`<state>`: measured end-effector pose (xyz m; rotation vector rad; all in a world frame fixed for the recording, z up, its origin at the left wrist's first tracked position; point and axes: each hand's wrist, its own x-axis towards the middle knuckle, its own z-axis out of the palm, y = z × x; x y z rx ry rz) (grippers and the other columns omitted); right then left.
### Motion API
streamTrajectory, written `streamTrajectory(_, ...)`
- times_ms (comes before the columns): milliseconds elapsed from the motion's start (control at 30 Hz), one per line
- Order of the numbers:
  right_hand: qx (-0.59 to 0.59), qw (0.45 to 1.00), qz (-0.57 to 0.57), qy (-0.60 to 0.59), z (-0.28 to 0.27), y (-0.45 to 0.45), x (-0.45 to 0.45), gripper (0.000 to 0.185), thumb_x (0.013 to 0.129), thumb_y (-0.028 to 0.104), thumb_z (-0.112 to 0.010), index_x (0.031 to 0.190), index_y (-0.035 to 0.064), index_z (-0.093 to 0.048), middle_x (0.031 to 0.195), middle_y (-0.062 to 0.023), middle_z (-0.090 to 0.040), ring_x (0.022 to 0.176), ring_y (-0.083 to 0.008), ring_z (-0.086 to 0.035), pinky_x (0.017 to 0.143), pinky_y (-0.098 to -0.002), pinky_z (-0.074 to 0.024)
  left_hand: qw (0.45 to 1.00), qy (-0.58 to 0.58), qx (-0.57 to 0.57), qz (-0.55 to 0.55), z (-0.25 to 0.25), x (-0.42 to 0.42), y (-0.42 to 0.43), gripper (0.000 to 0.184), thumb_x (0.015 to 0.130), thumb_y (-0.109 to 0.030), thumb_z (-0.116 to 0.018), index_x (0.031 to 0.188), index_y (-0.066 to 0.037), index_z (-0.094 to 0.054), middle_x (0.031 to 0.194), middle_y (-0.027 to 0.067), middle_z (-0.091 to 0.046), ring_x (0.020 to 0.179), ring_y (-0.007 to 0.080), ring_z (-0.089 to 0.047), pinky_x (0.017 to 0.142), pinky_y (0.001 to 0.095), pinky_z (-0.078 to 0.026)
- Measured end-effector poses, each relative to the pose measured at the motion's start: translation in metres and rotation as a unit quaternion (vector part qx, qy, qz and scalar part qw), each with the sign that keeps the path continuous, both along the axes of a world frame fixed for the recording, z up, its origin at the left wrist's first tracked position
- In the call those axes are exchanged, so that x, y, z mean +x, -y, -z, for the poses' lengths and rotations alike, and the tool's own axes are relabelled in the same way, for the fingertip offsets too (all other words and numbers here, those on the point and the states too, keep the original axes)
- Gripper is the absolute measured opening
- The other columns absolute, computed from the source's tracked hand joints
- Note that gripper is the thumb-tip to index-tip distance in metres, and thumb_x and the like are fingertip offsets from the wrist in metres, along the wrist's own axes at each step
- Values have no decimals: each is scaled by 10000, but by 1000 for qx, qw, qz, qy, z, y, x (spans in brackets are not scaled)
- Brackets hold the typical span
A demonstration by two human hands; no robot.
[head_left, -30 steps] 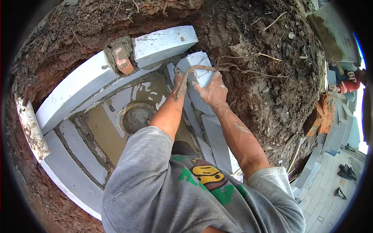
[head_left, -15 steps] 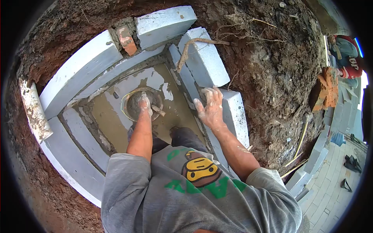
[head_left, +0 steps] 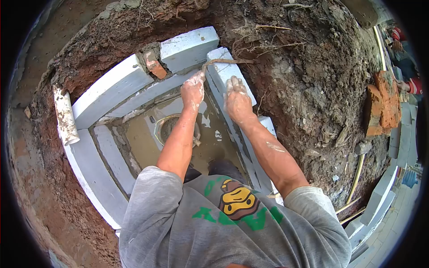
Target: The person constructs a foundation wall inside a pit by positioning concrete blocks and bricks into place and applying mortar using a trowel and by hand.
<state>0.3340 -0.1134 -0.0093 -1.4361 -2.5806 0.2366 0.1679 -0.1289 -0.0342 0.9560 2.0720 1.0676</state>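
My left hand, smeared with wet grey mortar, reaches the inner edge of a pale grey block. Its fingers are drawn together beside the lower end of a curved root; what they hold, if anything, is hidden. My right hand lies with outstretched fingers on the near part of the same block. Below my left forearm, a round bucket with grey mortar sits in murky water, partly covered by the arm. A short tool handle shows at its side.
Pale blocks ring the pit, with a broken red brick wedged between two. A dirty white pipe leans at left. Bricks, a wooden-handled hammer and another person's red sleeve are at right.
My left hand has left the bucket and moved up to the block beside the root. My right hand has shifted up onto that block. The camera view has shifted too.
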Motion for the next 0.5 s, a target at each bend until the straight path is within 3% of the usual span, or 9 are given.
streamTrajectory(33, 6, 1000, -5, 5, 0, -1, 0, 476, 821, 85, -528, 1257, -91, -453, 1330, -268, -434, 1219, -425, -439, 1041, -433, -357, 999, -10, -46, 20, 0, 4, -1, 369, 899, -379, -556, 1091, -86, -669, 903, 143, -700, 868, 278, -666, 782, 380, -485)
streamTrajectory(67, 8, 1000, -8, 12, 1, 2, 1, 484, 811, 68, -517, 1257, -106, -446, 1330, -278, -429, 1220, -428, -438, 1042, -437, -354, 999, 12, 24, -31, 24, 10, -3, 347, 885, -381, -562, 988, -78, -697, 766, 158, -682, 751, 339, -656, 710, 422, -484)
streamTrajectory(167, 15, 1000, -13, 0, 6, 0, 2, 511, 792, 61, -513, 1257, -134, -431, 1330, -304, -417, 1225, -446, -425, 1045, -451, -342, 995, -95, -8, -24, 52, 12, -3, 361, 869, -406, -572, 971, -82, -697, 753, 188, -660, 738, 346, -644, 694, 417, -480)
streamTrajectory(233, 16, 1000, -25, -11, 7, 0, 4, 531, 783, 71, -519, 1257, -148, -423, 1329, -319, -409, 1230, -461, -414, 1047, -460, -333, 992, -125, -28, -2, 52, 12, -2, 368, 859, -418, -584, 969, -86, -698, 748, 187, -657, 731, 333, -647, 686, 407, -482)
streamTrajectory(333, -77, 997, -12, 21, -2, -1, 2, 635, 784, 125, -522, 1332, -137, -337, 1422, -305, -294, 1330, -434, -292, 1112, -467, -219, 989, -139, -48, 24, 53, 10, -6, 365, 847, -421, -602, 977, -95, -700, 732, 172, -656, 701, 315, -642, 677, 392, -483)
streamTrajectory(367, -52, 998, -14, 20, -2, -2, 1, 630, 787, 134, -539, 1321, -140, -348, 1405, -312, -312, 1310, -443, -316, 1096, -474, -246, 989, -138, -53, 26, 53, 8, -7, 362, 844, -420, -608, 981, -98, -701, 725, 165, -656, 687, 309, -639, 675, 387, -483)
streamTrajectory(433, -9, 1000, -19, 17, 2, 4, 0, 622, 791, 154, -572, 1298, -145, -370, 1371, -325, -347, 1268, -461, -363, 1063, -488, -299, 994, -79, -70, 37, 51, 4, -9, 393, 846, -442, -606, 1001, -93, -698, 787, 148, -677, 731, 284, -643, 710, 367, -481)
streamTrajectory(500, -12, 998, -14, 62, 8, 6, -2, 685, 801, 189, -593, 1331, -141, -312, 1414, -312, -281, 1311, -452, -296, 1086, -492, -256, 997, 19, -28, 62, 50, -5, -5, 438, 853, -462, -596, 1038, -76, -687, 882, 142, -688, 823, 274, -644, 775, 356, -471)
